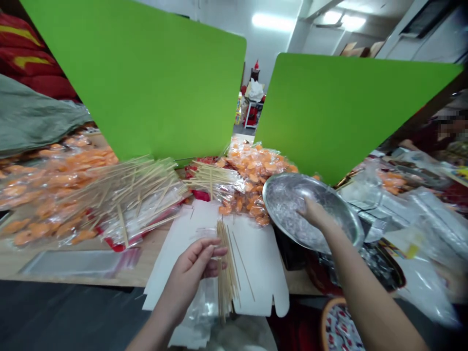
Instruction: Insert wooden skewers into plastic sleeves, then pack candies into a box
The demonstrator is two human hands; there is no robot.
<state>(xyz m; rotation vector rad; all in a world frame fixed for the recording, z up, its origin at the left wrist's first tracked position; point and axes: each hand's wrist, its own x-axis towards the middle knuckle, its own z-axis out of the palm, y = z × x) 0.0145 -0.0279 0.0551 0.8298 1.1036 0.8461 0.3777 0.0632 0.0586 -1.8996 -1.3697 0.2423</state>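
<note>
Many sticks (pixel 225 285) prob. against L hand (pixel 194 261), R hand (pixel 315 213) apart

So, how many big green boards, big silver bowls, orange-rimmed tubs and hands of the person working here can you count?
Green boards: 2
Silver bowl: 1
Orange-rimmed tub: 1
Left hand and right hand: 2
Total: 6

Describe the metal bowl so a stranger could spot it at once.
Find the green panel on the right. Below its lower edge sits the metal bowl, with the person's right hand over it. Broad, round and silvery, it stands apart from the orange heap on its left and the clear plastic on its right.
</note>
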